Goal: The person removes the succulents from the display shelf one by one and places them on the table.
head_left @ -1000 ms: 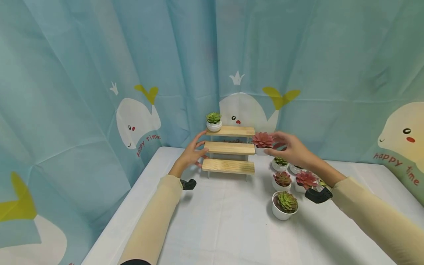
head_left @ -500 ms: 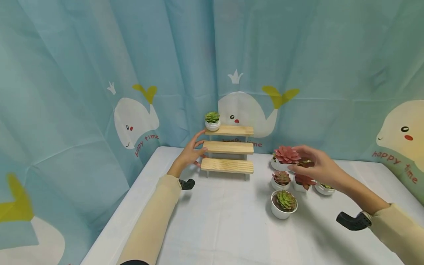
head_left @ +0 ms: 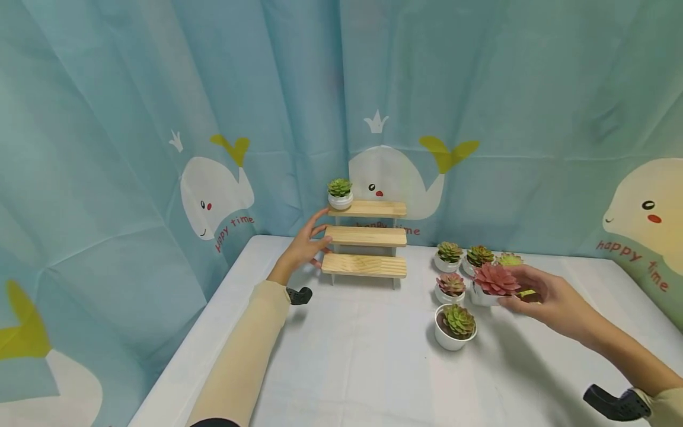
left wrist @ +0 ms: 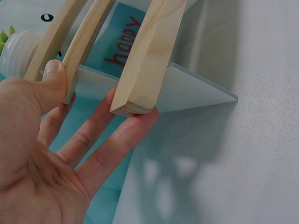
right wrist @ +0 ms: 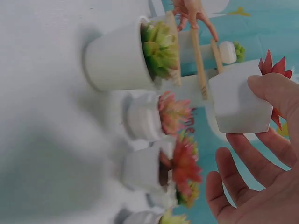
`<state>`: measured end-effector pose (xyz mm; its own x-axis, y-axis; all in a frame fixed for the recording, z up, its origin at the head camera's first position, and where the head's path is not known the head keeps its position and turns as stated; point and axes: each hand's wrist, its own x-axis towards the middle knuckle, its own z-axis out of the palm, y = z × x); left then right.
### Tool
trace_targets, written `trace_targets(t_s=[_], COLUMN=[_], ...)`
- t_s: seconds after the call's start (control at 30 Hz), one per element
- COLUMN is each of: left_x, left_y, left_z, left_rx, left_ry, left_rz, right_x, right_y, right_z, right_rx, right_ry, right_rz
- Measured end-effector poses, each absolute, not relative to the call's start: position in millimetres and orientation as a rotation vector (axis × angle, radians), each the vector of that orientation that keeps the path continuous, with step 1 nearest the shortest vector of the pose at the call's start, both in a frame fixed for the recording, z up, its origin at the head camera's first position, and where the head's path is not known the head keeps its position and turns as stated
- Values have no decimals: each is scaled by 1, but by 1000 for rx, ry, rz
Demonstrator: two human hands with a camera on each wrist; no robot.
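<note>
My right hand (head_left: 555, 299) grips a red artificial succulent (head_left: 496, 280) in a white square pot (right wrist: 240, 100), thumb on one side and fingers on the other. It is raised over the group of pots at the right and hides some of them in the head view. My left hand (head_left: 304, 246) touches the left end of a three-tier wooden display stand (head_left: 365, 236). In the left wrist view, its thumb rests on the middle board (left wrist: 84, 39) and straight fingertips meet the lowest board (left wrist: 152, 56). A green succulent in a round white pot (head_left: 340, 194) sits at the top tier's left end.
Under and around my right hand stand several potted succulents, among them a green one (head_left: 449, 254), a small pinkish one (head_left: 450, 286) and another red one (right wrist: 184, 165). A larger white pot (head_left: 453, 329) stands nearest. A blue whale-print curtain (head_left: 299, 118) hangs behind the white table (head_left: 373, 356).
My right hand has carried the red succulent away from the stand's right side, moving right and toward me over the other pots. My left hand stays at the stand.
</note>
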<state>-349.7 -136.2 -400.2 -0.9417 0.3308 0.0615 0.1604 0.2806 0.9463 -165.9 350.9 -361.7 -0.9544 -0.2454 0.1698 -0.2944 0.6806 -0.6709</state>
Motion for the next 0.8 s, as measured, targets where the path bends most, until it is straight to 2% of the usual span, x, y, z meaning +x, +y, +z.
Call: trace_targets(t_s=[0.37,0.8], left_x=[-350,-351], left_y=[-138,-136], left_z=[-399,-400], left_rx=[438,423], left_ry=[2381,2373], left_rz=[1744,1752], right_x=[-146,-142], right_y=[366,372], right_z=[-396,-431], right_rx=[367,349], right_ry=[-2820,-2804], right_rz=[1249,1316])
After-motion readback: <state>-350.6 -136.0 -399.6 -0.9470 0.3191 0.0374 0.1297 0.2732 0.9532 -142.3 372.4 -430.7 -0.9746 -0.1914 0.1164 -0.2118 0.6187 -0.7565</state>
